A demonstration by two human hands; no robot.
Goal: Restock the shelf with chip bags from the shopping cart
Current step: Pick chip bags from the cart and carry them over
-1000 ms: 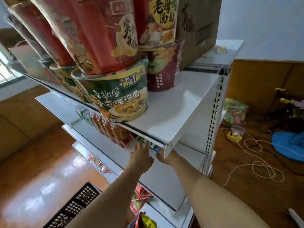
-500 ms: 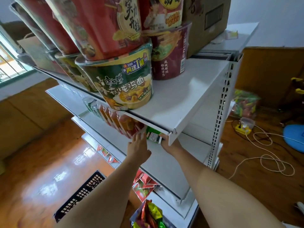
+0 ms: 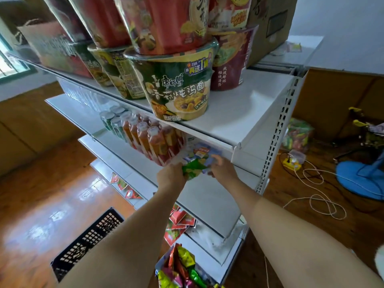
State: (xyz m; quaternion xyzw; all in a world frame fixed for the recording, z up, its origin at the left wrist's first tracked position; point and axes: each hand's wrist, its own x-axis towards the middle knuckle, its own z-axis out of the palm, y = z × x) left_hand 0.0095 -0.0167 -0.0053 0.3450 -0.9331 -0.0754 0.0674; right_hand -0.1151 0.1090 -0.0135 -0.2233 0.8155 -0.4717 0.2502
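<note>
left hand (image 3: 170,178) and right hand (image 3: 222,169), fingers curled, gripping green chip bag (image 3: 192,169) from either side, steadying it beside juice bottles (image 3: 154,143) on shelf (image 3: 207,196).

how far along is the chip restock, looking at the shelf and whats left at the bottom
Mid-job, as far as the frame shows. Done: a few bags already lie on the second shelf beside the bottles. In hand: the left hand and right hand each have a grip on a green bag at that shelf's front edge. Left: a heap of bright bags waits at the bottom edge.
</note>
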